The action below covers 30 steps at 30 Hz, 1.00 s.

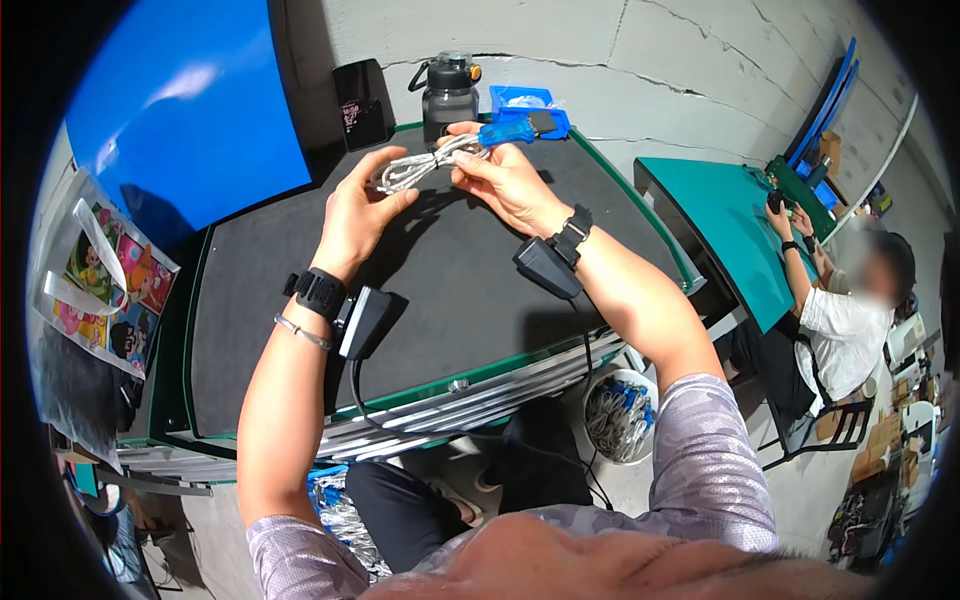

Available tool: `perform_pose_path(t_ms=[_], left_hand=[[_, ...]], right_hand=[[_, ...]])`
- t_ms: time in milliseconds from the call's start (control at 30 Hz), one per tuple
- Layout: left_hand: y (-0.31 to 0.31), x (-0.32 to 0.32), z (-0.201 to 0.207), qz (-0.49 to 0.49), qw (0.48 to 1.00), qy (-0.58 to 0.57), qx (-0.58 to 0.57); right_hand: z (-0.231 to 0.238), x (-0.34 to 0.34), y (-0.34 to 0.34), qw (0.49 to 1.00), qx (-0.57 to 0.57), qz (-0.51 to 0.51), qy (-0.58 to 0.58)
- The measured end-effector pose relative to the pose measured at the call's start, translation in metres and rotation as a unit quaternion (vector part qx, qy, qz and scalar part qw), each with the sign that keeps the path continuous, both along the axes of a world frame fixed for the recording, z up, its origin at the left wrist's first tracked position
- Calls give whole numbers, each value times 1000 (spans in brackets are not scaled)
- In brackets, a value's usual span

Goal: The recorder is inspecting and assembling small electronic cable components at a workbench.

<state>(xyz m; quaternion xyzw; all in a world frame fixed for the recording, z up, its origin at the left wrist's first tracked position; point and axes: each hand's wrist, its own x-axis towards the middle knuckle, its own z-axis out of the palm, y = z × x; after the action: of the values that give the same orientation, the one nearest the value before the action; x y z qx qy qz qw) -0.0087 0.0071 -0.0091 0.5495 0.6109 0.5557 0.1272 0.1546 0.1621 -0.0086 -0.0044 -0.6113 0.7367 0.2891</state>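
The coiled cable (pixel 408 172), grey-white and bound near its middle by a black tie (pixel 435 158), is held up over the dark mat (pixel 290 300), towards its far edge. Its blue connector (pixel 508 132) points to the right, past the right hand (pixel 515 192). That hand pinches the coil's right end, thumb on the near side. The left hand (pixel 350 220) curves around the left end, thumb and fingers apart; whether they touch the loops cannot be told. Good handling here likely means keeping the loops even, the tie snug, and the connector's neck unbent. Both forearms reach forward and converge, the right wrist angled inward, the left palm turned towards the coil.
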Motion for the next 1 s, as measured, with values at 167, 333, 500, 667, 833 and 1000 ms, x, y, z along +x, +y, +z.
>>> perform_pose_path(t_ms=[167,333,500,667,833,1000], left_hand=[[-2,1,3,16,1000,-6,-19],[-5,8,7,31,999,-16,-29],[-8,15,9,-69,985,-132,-82],[-13,12,13,-63,972,-173,-144],[-10,15,11,-46,971,-212,-101],[-11,12,10,-49,969,-214,-114]], right_hand=[[1,1,1,1000,12,2,13],[0,0,0,1000,-17,3,18],[-1,0,-2,999,-29,-28,-18],[0,-1,-2,997,-81,-6,-2],[1,-2,-1,997,-68,-21,-13],[0,-1,-1,995,-102,-5,-2]])
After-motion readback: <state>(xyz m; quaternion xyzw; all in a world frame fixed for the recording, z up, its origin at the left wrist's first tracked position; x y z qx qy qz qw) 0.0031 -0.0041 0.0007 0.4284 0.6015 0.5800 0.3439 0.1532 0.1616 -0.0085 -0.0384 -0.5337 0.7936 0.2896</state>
